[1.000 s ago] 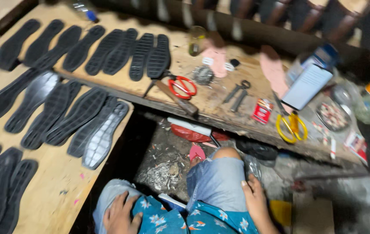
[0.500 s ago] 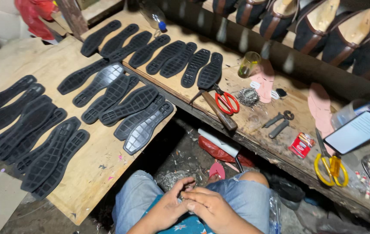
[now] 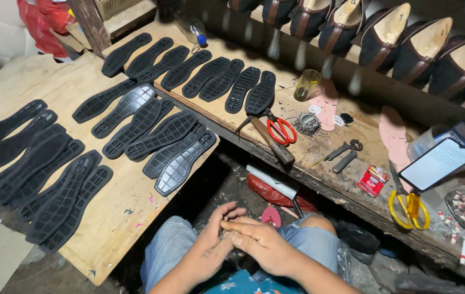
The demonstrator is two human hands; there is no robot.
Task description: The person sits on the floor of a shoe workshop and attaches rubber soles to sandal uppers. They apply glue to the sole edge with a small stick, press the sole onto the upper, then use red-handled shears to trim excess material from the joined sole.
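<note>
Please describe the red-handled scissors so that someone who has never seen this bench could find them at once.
Start at the long wooden workbench under the row of shoes. Near its front edge, just right of the last black rubber sole, the red-handled scissors lie flat beside a wooden-handled hammer. Their handles are red, while the other scissors, farther right beside the phone, have yellow handles.

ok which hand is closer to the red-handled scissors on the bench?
Right, narrowly. The right hand sits over the lap, almost straight below the red-handled scissors. The left hand, clasped against it, lies further to the left, so slightly farther off.
</note>
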